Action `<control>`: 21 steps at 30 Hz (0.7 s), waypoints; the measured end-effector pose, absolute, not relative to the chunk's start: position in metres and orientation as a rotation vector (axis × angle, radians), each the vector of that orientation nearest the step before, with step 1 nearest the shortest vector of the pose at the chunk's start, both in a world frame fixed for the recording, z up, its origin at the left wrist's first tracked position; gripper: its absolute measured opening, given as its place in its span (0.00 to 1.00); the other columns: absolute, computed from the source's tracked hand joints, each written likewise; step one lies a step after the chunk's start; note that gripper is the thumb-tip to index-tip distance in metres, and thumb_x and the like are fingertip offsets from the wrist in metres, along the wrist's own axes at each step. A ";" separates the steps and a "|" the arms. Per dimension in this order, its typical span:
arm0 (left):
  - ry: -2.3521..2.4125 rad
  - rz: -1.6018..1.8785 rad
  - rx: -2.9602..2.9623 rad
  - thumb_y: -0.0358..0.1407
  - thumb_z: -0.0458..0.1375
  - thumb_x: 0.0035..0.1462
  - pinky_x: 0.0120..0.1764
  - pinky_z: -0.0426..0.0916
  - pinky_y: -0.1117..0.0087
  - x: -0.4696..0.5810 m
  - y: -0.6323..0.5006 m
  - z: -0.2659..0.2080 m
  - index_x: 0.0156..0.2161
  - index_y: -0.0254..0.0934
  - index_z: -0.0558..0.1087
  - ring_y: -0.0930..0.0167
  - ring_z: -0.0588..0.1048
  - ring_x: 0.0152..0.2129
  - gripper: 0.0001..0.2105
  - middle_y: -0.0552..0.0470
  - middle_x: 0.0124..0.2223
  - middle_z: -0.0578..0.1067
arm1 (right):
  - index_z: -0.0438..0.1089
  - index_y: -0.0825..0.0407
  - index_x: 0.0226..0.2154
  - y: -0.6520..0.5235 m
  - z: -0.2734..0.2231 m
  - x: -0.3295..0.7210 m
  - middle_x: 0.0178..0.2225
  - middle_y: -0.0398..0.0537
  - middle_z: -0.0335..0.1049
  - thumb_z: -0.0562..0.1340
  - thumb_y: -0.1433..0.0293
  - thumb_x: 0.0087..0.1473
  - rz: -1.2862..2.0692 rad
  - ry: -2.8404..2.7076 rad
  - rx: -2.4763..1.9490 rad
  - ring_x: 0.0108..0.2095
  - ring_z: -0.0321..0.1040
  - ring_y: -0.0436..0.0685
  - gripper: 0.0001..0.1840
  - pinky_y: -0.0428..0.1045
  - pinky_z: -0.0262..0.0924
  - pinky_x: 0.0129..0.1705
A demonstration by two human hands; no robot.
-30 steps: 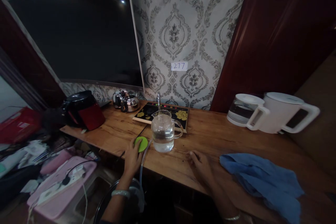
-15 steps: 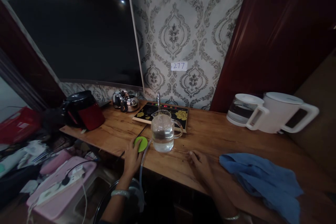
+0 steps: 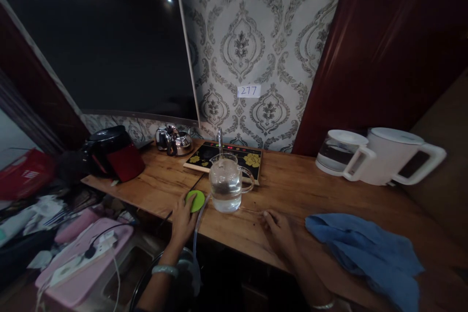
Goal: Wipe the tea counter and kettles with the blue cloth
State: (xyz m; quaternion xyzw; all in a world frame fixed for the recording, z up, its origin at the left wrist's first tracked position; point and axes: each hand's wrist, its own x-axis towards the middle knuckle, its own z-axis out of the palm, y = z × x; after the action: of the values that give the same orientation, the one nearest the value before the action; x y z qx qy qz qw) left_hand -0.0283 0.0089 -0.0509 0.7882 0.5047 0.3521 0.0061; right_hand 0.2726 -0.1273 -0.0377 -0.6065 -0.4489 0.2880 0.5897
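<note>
A clear glass pitcher (image 3: 225,185) holding water stands upright near the table's front edge, its handle to the right. A curved metal spout (image 3: 220,139) rises behind it, its tip seeming to be over the pitcher's mouth. Left of the pitcher, my left hand (image 3: 182,215) grips a round green lid (image 3: 196,201) at its left rim, by the table edge. My right hand (image 3: 277,229) rests on the tabletop to the right of the pitcher, fingers curled in loosely with nothing visible in them. A clear hose (image 3: 196,243) runs down over the edge beside my left hand.
Behind the pitcher lies a black flowered cooktop (image 3: 243,157). Metal kettles (image 3: 182,144) and a red-black appliance (image 3: 122,158) stand to the left. A blue cloth (image 3: 361,243) and white-handled jugs (image 3: 387,156) are on the right. A power strip (image 3: 82,261) sits on a pink stool (image 3: 91,282).
The view has shifted very slightly. Both hands keep their positions, the left still on the green lid, and the pitcher stays in place.
</note>
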 end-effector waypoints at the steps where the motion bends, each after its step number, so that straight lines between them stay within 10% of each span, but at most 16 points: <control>1: 1.571 1.096 2.466 0.40 0.51 0.59 0.56 0.63 0.48 -0.029 0.010 -0.052 0.56 0.39 0.69 0.54 0.65 0.57 0.21 0.40 0.61 0.64 | 0.69 0.53 0.23 -0.128 -0.037 0.273 0.21 0.45 0.66 0.57 0.43 0.52 0.674 -1.047 -1.412 0.25 0.61 0.54 0.29 0.47 0.55 0.27; 21: 1.187 0.825 2.750 0.23 0.45 0.51 0.54 0.66 0.61 0.023 0.172 0.068 0.56 0.37 0.71 0.65 0.72 0.48 0.28 0.46 0.51 0.76 | 0.72 0.50 0.23 -0.138 -0.033 0.271 0.24 0.49 0.73 0.53 0.46 0.58 0.588 -1.174 -1.629 0.27 0.68 0.58 0.28 0.48 0.63 0.31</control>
State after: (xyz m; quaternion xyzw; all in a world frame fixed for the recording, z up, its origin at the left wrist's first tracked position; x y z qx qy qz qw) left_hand 0.0231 0.1720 0.0678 0.8851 0.3819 0.2654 0.0178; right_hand 0.2710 -0.1381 -0.0332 -0.6740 -0.4858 0.2432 0.5006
